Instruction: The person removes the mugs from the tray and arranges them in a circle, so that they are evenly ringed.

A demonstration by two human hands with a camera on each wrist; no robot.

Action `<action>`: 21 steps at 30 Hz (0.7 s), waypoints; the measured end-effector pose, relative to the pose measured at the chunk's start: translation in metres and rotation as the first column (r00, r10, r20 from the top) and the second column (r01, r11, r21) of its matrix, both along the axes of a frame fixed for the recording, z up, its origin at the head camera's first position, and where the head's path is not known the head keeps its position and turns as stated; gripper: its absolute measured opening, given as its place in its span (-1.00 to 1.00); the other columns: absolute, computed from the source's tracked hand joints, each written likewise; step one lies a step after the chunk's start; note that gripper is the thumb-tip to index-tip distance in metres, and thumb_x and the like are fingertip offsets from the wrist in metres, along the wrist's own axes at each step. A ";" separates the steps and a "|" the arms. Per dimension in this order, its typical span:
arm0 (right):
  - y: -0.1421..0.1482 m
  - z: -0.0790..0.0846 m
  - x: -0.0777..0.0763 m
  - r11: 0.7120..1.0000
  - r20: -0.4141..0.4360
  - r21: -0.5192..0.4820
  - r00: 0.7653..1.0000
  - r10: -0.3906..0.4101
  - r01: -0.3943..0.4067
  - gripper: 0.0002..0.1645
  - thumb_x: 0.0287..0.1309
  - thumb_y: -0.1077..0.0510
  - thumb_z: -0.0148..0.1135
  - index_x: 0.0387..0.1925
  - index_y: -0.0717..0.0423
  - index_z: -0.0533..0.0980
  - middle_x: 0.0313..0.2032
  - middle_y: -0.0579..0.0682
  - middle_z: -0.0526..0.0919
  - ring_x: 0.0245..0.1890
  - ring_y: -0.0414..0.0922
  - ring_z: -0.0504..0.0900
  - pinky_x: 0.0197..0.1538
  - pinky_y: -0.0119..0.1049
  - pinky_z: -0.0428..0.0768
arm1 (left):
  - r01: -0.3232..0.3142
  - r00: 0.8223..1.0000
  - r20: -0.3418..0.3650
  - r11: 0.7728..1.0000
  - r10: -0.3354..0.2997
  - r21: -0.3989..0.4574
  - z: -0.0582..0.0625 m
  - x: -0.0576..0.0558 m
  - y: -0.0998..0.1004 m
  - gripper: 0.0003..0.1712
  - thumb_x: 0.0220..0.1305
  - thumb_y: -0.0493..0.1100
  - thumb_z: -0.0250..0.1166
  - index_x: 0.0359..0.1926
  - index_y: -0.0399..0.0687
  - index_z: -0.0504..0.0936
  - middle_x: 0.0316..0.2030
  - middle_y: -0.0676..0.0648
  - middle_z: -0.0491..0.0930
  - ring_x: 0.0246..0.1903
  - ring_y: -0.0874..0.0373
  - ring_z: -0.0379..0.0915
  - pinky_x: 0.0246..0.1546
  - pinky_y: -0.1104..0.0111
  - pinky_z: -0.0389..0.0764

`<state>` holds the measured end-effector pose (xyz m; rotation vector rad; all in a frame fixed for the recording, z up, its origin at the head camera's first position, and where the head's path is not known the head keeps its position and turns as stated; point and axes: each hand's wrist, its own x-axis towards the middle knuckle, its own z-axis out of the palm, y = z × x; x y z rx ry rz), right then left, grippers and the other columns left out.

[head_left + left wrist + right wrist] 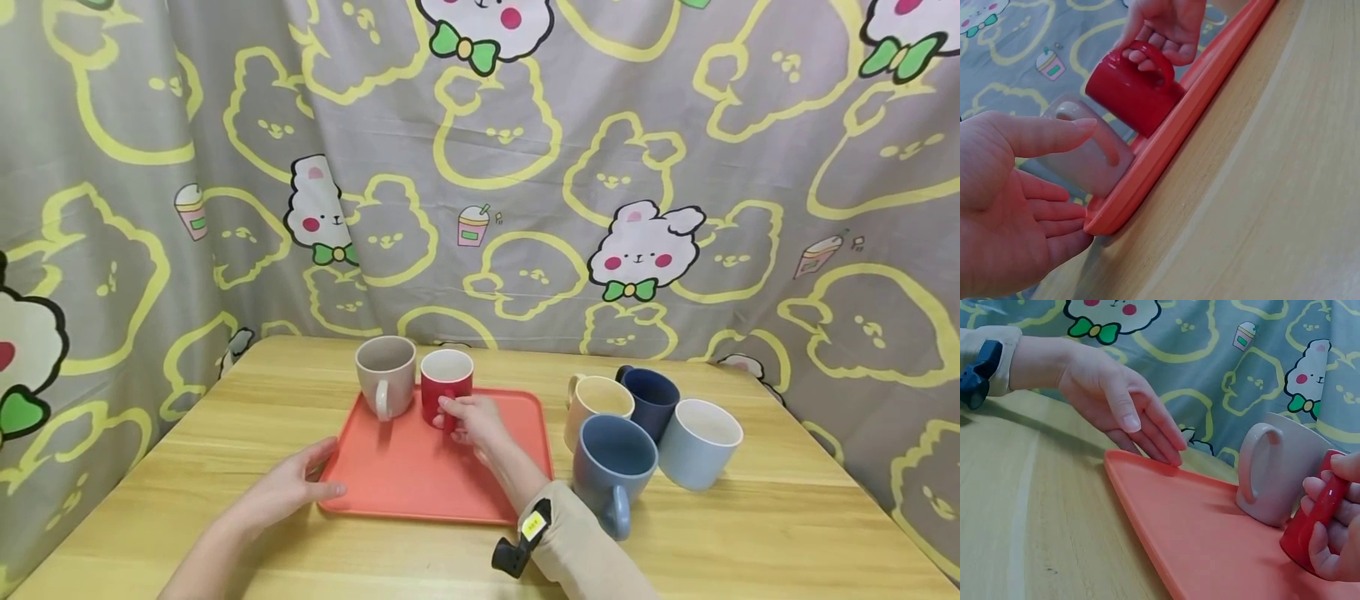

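My right hand (472, 421) grips the handle of a red mug (437, 385) with a white inside, thumb on top of the handle and fingers curled through it. The mug stands upright toward the back of a coral-red tray (420, 475). To its left on the tray is a beige-grey mug (390, 379), its handle facing the front. My left hand (296, 483) is at the tray's left edge with fingers extended and thumb apart; in the left wrist view its fingertips (1075, 240) are right at the tray's corner.
Right of the tray several mugs stand close together on the wooden table (787, 533): a cream mug (581, 408), a navy mug (660, 408), a light blue mug (697, 450) and a blue-grey mug (607, 475). A patterned curtain (525, 250) hangs behind the table.
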<state>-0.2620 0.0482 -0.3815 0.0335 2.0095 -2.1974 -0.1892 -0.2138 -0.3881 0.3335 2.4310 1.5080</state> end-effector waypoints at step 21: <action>0.019 0.051 0.046 0.988 -0.093 -0.154 0.996 -0.018 0.004 -0.65 0.13 0.21 0.22 -0.25 0.52 0.54 -0.57 0.00 0.64 -0.53 -0.17 0.66 -0.18 -0.30 0.62 | -0.006 1.000 -0.019 1.000 0.006 -0.026 0.002 0.000 0.001 -0.01 0.11 -0.14 0.33 0.32 -0.58 -0.06 0.30 -0.50 0.01 0.28 -0.34 -0.02 0.26 -0.07 0.05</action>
